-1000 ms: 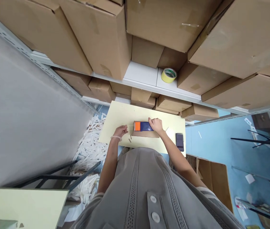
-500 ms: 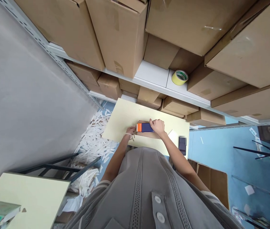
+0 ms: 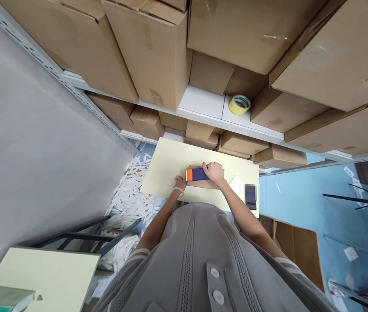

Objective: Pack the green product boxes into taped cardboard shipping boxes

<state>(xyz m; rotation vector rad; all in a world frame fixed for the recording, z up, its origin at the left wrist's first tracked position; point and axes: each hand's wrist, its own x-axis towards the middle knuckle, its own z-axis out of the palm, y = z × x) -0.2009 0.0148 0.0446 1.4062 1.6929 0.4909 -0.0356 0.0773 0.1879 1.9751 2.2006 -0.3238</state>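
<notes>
A dark blue box with an orange end [image 3: 195,174] lies on a brown cardboard piece [image 3: 203,184] on the pale yellow table [image 3: 167,162]. My right hand [image 3: 214,171] rests on the box's right end, fingers curled over it. My left hand [image 3: 180,183] sits at the box's orange end by the cardboard's left corner, its fingers closed; whether it holds anything is too small to make out. A pale band circles my left wrist.
A dark phone [image 3: 250,196] and a white paper [image 3: 236,184] lie at the table's right. Cardboard boxes fill the shelves behind, with a yellow tape roll [image 3: 239,104]. White paper strips [image 3: 128,195] litter the floor at left. An open carton [image 3: 296,249] stands at right.
My left hand has moved right, from the open tabletop to the orange end of the box. My right hand has stayed on the box.
</notes>
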